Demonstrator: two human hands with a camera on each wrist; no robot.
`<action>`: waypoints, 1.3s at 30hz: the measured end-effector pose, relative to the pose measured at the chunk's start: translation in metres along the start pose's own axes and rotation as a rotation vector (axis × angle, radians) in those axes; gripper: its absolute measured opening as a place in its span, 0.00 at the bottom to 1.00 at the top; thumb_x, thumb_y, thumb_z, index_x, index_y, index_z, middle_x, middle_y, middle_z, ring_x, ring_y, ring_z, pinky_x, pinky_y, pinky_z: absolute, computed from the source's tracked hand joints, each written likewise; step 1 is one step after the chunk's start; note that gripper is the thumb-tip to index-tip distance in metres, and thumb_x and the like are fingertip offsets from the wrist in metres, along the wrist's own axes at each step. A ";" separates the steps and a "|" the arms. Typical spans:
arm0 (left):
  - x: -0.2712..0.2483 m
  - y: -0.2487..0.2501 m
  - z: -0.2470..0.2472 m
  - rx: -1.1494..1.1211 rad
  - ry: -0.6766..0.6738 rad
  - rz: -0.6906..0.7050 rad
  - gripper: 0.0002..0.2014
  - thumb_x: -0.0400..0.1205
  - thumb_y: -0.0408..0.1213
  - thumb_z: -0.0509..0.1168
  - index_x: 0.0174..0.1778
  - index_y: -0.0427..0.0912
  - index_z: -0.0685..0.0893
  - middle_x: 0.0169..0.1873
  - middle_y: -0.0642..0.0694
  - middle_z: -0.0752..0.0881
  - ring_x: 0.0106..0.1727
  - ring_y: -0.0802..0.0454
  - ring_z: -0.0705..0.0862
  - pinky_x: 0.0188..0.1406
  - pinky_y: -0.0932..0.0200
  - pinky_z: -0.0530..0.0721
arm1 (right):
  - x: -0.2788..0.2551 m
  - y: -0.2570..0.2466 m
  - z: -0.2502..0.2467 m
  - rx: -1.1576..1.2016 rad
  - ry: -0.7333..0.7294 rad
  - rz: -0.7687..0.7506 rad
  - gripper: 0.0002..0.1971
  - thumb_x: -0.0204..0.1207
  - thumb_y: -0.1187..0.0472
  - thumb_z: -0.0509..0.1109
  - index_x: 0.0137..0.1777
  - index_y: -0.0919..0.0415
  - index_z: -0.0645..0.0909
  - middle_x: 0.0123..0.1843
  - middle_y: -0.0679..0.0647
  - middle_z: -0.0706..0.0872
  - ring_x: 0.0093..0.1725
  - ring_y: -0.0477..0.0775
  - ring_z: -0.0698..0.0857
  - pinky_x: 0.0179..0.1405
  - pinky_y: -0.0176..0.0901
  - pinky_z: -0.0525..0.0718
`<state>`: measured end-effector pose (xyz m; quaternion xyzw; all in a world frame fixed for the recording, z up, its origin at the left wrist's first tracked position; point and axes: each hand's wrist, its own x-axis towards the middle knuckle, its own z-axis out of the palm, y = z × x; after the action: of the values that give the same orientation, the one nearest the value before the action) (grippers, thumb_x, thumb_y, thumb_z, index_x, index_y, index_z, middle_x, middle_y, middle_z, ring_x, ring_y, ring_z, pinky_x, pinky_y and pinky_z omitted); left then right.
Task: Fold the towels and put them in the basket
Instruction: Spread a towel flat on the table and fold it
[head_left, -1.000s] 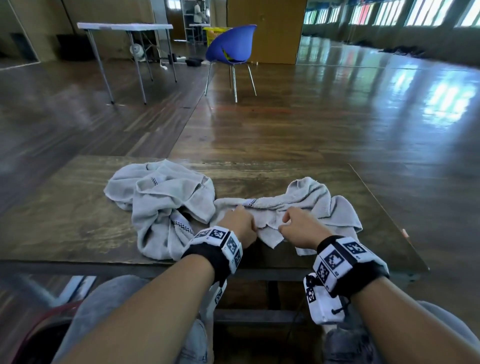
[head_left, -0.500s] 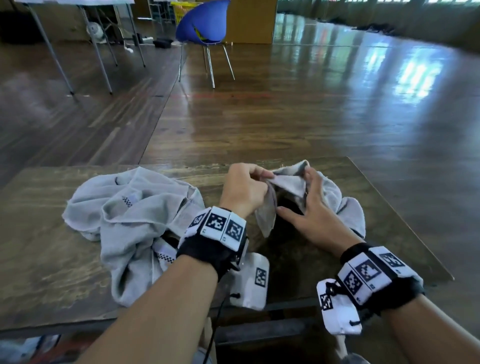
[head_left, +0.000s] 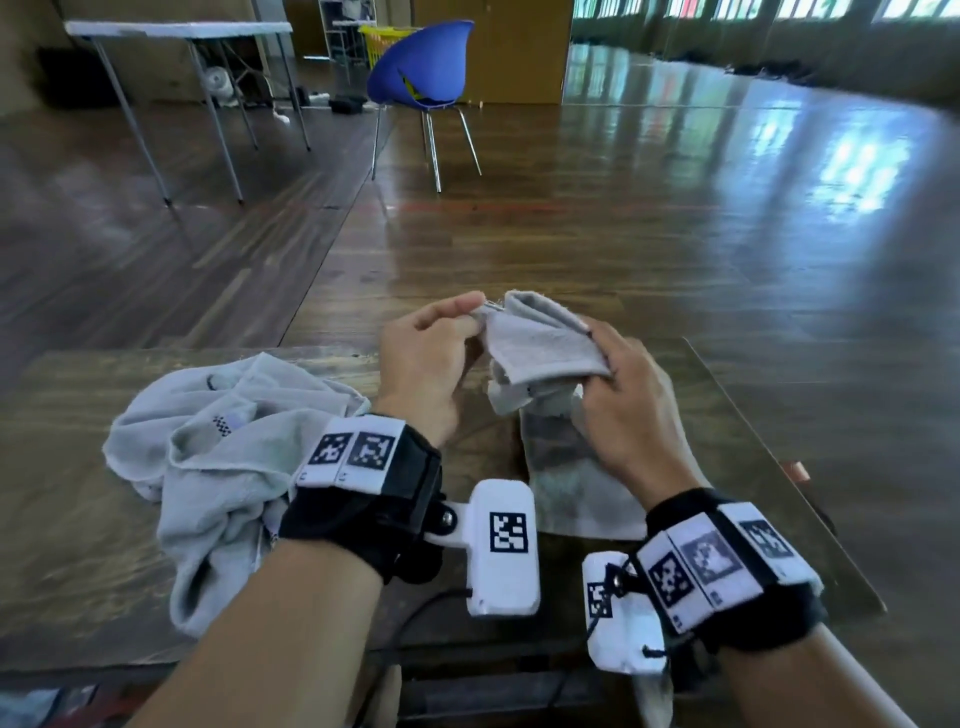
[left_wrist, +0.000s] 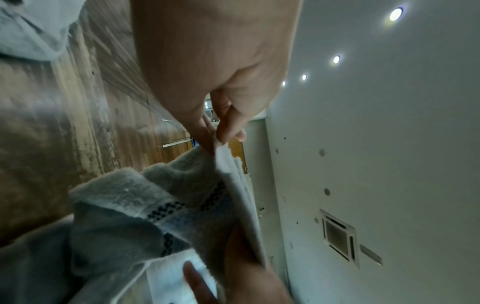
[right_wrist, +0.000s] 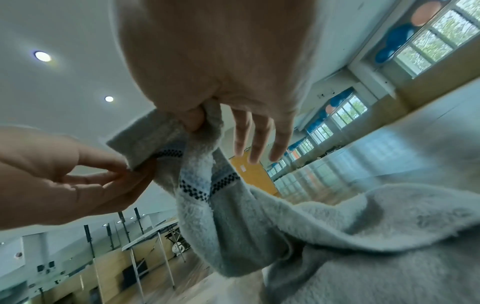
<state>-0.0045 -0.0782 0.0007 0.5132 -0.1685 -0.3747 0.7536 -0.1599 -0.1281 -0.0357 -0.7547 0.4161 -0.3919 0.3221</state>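
The bench (head_left: 78, 530) carried a crumpled grey towel (head_left: 218, 462) toward its left edge. Above the middle, a second towel (head_left: 545, 348) hung lifted, its tail trailing onto the wood. It looked soft, light and limp, so corners seemed the sensible hold. The left hand (head_left: 421, 364) pinched one top corner between thumb and forefinger; the right hand (head_left: 623, 395) pinched the hem close by, other fingers spread.

Two grey towels (head_left: 545, 343) (head_left: 218, 457), two hands (head_left: 421, 364) (head_left: 628, 405), one wooden table (head_left: 67, 545), one blue chair (head_left: 421, 67), upper middle.
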 end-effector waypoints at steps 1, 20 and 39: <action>-0.001 -0.002 0.002 -0.005 -0.005 0.003 0.11 0.78 0.18 0.68 0.39 0.38 0.89 0.40 0.41 0.92 0.45 0.48 0.91 0.45 0.59 0.91 | -0.001 -0.001 -0.004 0.003 0.051 -0.012 0.30 0.75 0.66 0.57 0.75 0.41 0.77 0.67 0.45 0.80 0.68 0.52 0.78 0.68 0.62 0.81; -0.014 -0.002 -0.012 1.000 -0.329 0.784 0.09 0.80 0.33 0.67 0.46 0.46 0.93 0.39 0.53 0.91 0.40 0.62 0.87 0.40 0.65 0.85 | -0.011 0.001 -0.018 -0.176 0.195 -0.232 0.16 0.72 0.48 0.80 0.29 0.54 0.83 0.42 0.43 0.83 0.50 0.49 0.80 0.45 0.41 0.79; -0.011 -0.019 -0.002 1.185 -0.505 0.618 0.09 0.74 0.30 0.65 0.40 0.43 0.91 0.33 0.47 0.89 0.38 0.51 0.86 0.38 0.52 0.85 | -0.008 0.008 -0.035 0.035 -0.061 -0.245 0.03 0.75 0.53 0.79 0.43 0.46 0.87 0.36 0.46 0.90 0.37 0.45 0.88 0.37 0.36 0.85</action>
<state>-0.0182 -0.0722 -0.0161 0.6628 -0.6508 -0.0968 0.3575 -0.1962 -0.1300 -0.0277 -0.8057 0.3037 -0.4126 0.2975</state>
